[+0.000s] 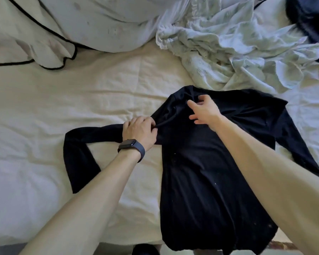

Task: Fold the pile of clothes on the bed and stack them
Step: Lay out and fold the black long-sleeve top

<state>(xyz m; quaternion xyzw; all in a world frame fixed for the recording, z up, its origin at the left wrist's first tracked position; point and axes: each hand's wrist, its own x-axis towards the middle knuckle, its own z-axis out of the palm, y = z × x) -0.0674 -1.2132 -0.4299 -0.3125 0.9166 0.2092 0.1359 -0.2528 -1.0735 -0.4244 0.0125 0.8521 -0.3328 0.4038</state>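
Black shirt lies spread, left hand gripping its shoulder.

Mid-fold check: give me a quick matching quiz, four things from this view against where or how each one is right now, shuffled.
Things:
1 left hand
2 right hand
3 black shirt
4 pale crumpled clothes

States:
A heaped on the bed beyond the shirt
B open, fingers spread over the collar
C gripping the shirt by its shoulder
D spread out flat, sleeves to either side

Pairs: 1-C, 2-B, 3-D, 4-A
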